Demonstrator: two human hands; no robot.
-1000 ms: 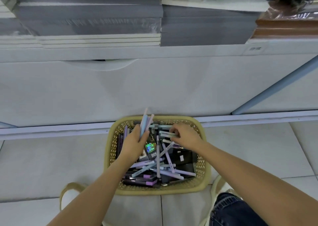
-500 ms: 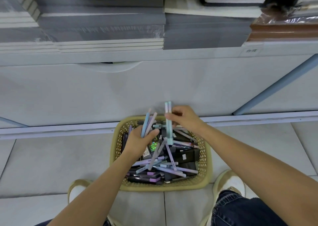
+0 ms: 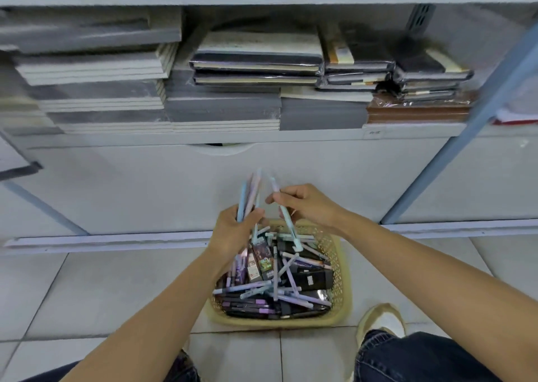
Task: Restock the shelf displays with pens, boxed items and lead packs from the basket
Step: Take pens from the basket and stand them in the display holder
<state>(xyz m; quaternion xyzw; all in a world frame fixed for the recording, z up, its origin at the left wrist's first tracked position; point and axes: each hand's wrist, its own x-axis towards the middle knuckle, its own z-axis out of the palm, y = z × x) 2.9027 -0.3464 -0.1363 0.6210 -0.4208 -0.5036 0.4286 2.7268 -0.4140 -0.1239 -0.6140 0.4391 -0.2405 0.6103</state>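
A: From the head camera, what are your hands doing?

B: Your left hand [image 3: 235,233] is closed around a bunch of pastel pens [image 3: 249,196], blue and pink, which stick up out of your fist. Your right hand [image 3: 308,204] pinches a single light-blue pen [image 3: 283,213] between thumb and fingers; the pen slants down, its capped end hanging just above the basket.

A: And the basket?

B: The yellow basket [image 3: 343,288] sits on the tiled floor [image 3: 87,288] directly below both hands, between your knees. It holds a jumble of loose pens [image 3: 279,288], lilac and blue, lying across dark boxed items [image 3: 316,279] and a few printed packs [image 3: 260,261] just under your left wrist.

A: What lies beyond your hands?

B: A white shelf [image 3: 262,135] runs across, well above your hands. On it lie stacks of grey notebooks [image 3: 221,111], with dark wrapped notebooks [image 3: 256,61] piled on top and brown ones [image 3: 416,111] to the right. A shoe [image 3: 381,322] shows just right of the basket, below your right forearm.
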